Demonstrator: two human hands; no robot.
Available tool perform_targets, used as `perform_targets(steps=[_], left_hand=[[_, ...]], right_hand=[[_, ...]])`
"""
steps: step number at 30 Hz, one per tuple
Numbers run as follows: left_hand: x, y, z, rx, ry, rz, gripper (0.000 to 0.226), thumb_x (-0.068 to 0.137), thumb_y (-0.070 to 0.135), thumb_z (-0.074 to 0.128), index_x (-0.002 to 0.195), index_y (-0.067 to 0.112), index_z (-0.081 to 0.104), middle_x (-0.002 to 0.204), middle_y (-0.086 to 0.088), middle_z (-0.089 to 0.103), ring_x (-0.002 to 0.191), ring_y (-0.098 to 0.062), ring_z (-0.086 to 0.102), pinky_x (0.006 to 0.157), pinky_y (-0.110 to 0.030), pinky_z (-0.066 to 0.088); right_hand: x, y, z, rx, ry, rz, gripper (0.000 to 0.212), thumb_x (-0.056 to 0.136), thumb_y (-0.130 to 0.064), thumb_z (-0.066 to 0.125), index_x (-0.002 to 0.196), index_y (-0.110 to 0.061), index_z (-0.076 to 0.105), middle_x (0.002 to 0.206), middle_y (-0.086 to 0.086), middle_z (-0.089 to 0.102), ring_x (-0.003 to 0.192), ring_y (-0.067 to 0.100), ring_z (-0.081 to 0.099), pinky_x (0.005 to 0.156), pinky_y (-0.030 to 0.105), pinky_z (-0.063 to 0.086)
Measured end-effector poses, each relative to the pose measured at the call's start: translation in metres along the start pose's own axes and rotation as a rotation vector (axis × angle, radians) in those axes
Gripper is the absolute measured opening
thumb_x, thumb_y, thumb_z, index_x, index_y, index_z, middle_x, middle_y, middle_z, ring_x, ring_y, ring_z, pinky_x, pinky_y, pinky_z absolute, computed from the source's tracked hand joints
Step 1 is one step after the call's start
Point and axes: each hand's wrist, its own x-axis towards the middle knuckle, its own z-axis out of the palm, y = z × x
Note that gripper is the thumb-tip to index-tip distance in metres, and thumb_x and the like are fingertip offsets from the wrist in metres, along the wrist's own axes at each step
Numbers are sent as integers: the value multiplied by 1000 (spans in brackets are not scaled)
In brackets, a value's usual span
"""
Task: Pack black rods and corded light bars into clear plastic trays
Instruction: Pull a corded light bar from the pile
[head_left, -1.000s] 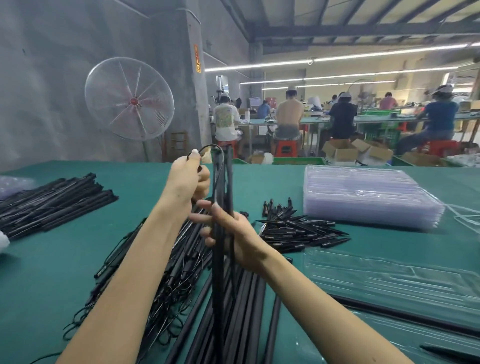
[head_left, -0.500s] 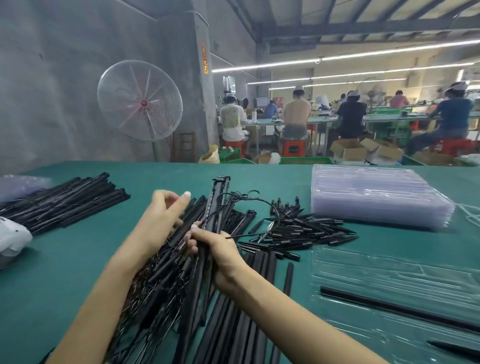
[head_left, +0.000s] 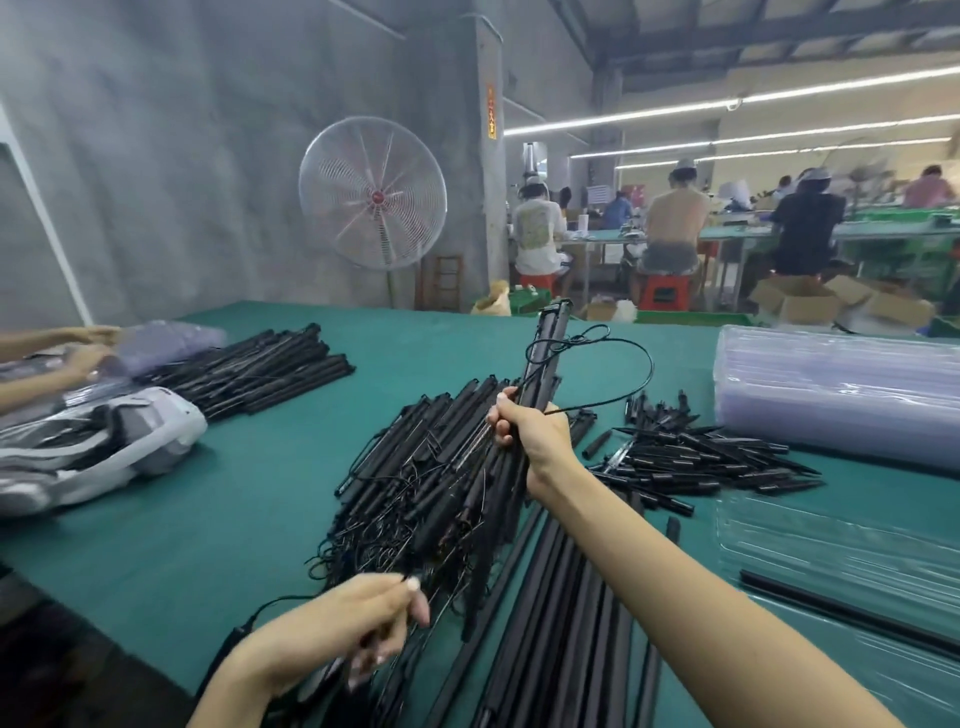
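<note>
Right hand (head_left: 524, 434) wrapped round a corded light bar (head_left: 543, 364), lifted clear of the tangled heap of light bars (head_left: 431, 478) at table centre, probably to free it. Cord (head_left: 631, 374) looping off to the right, far end tilted up and away. Left hand (head_left: 358, 631), near edge, fingers pinching thin cord, likely drawing it out of the snarl. Loose black rods (head_left: 561, 634) lying just right of heap. Open clear tray (head_left: 841, 551) waiting near right, one rod (head_left: 852, 613) in it. Stack of trays (head_left: 841, 384) far right.
</note>
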Motion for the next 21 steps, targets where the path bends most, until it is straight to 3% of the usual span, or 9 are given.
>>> perform_targets(steps=[4,7,8,9,10,12,14,17,21], left_hand=[[-24,-17,14,167,-2,-25,32,98,39,38,82,16,53,54,7,51,48,-4,45,53,-18,38],[-33,-25,23,71,-59,-44,30,88,38,47,91,10,56,82,1,57,76,-6,58,76,-25,48],[-35,-24,23,15,-65,-41,31,87,37,48,92,8,56,81,1,57,74,-7,58,74,-25,49],[-36,-20,23,-34,-35,-22,32,87,37,47,89,6,54,71,3,55,62,-7,55,62,-23,49],[-36,-14,21,-71,22,19,34,88,38,45,84,5,50,56,6,48,46,-6,45,47,-18,41],[-33,7,17,-208,198,83,36,85,38,43,78,2,43,40,6,32,30,-5,24,31,-12,23],[-28,41,9,-378,314,156,33,84,38,44,77,5,42,40,3,27,28,-6,18,30,-8,18],[-6,107,-9,-422,373,380,31,90,39,39,71,15,48,42,6,29,29,-4,20,31,-8,22],[41,173,-19,-337,463,495,34,103,30,28,76,13,39,42,8,30,28,-2,20,32,-10,17]], right_hand=[[-5,8,-11,-178,-35,-33,16,94,-3,55,81,-12,53,55,-1,59,41,2,47,41,13,37],[-12,19,-18,-429,-180,-41,8,93,-5,55,88,-12,55,64,2,59,47,3,51,48,15,43],[-15,23,-19,-492,-240,-40,5,93,-7,55,90,-11,55,66,2,60,49,3,53,49,15,44],[-17,25,-19,-519,-294,-30,4,93,-8,56,91,-11,55,67,2,60,51,3,54,51,16,45],[-19,27,-19,-512,-338,-14,3,93,-7,56,91,-10,55,68,3,60,52,4,55,51,16,46],[-20,28,-18,-459,-410,21,4,94,-6,54,92,-8,53,68,5,58,53,6,55,52,16,46],[-22,25,-18,-463,-487,58,1,95,-7,54,94,-8,54,69,6,58,52,6,54,51,16,46],[-28,20,-17,-449,-638,111,11,96,-17,55,87,-10,57,71,2,65,50,5,55,47,14,44],[-34,8,-6,-98,-558,210,22,97,-23,52,84,-5,55,69,1,67,44,3,50,41,12,41]])
